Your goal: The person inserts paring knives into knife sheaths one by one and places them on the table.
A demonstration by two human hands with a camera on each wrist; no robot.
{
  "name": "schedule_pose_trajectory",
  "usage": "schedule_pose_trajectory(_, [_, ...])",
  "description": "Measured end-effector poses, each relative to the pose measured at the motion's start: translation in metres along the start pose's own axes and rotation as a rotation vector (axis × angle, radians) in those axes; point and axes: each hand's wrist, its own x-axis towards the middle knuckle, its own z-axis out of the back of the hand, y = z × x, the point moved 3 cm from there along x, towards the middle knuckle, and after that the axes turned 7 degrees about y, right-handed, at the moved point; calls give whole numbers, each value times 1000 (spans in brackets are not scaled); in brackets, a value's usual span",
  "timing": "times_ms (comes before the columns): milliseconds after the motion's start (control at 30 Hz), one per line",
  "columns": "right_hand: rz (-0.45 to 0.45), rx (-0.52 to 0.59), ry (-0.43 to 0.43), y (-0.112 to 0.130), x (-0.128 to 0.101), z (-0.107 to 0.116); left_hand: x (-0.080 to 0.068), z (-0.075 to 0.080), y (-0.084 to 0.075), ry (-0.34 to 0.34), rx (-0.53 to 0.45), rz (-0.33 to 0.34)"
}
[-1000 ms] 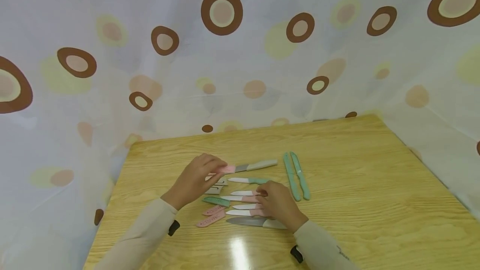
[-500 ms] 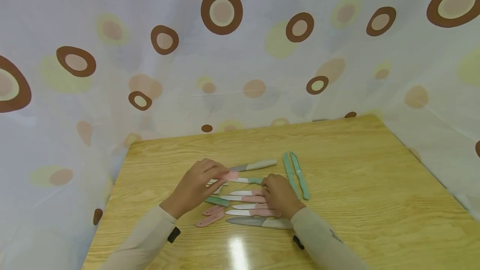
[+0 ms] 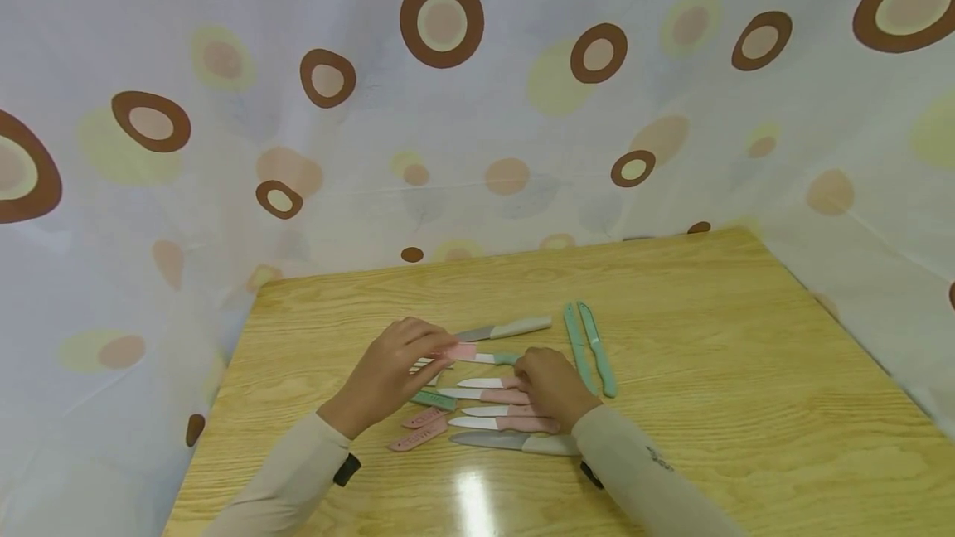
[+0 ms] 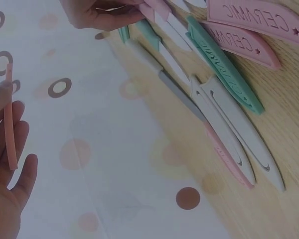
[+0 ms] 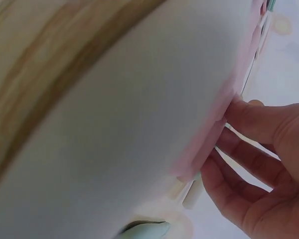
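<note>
My left hand (image 3: 391, 367) holds a pink knife sheath (image 3: 460, 350) between thumb and fingers, raised over the table; the left wrist view has this sheath edge-on. Its end overlaps the white blade of a green-handled knife (image 3: 507, 360) in the head view. To the right, my right hand (image 3: 554, 384) pinches the handle of the uppermost pink-handled knife (image 3: 481, 384), its white blade pointing left. Below lie several more pink-handled knives (image 3: 515, 423) in a row. Beside my left hand are a green sheath (image 4: 224, 64), two pink sheaths (image 4: 259, 22) and two off-white sheaths (image 4: 224, 124).
A grey-bladed knife (image 3: 522, 327) with a pale handle lies behind the row, another such knife (image 3: 500, 440) in front. Two green knives (image 3: 597, 346) lie lengthwise at the right. A patterned sheet (image 3: 477, 123) stands around the wooden table (image 3: 694, 338).
My left hand has brought the pink sheath nearer, from beside the rear grey blade to over the green-handled knife. My right hand has shifted slightly back over the pink handle.
</note>
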Motion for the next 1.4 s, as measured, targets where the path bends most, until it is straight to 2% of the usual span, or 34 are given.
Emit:
schedule_pose_trajectory(400, [18, -87, 11, 5, 3, 1, -1, 0, 1, 8, -6, 25])
schedule_pose_trajectory(767, [16, -135, 39, 7, 2, 2, 0, -1, 0, 2, -1, 15])
schedule_pose_trajectory(1100, [56, -160, -1, 5, -2, 3, -1, -2, 0, -11, -5, 6])
schedule_pose_trajectory(1267, [38, -168, -51, 7, -9, 21, -4, -1, 1, -7, -12, 27])
schedule_pose_trajectory(1400, [58, -161, -129, 10, -20, 38, -6, 0, 3, 4, -14, 49])
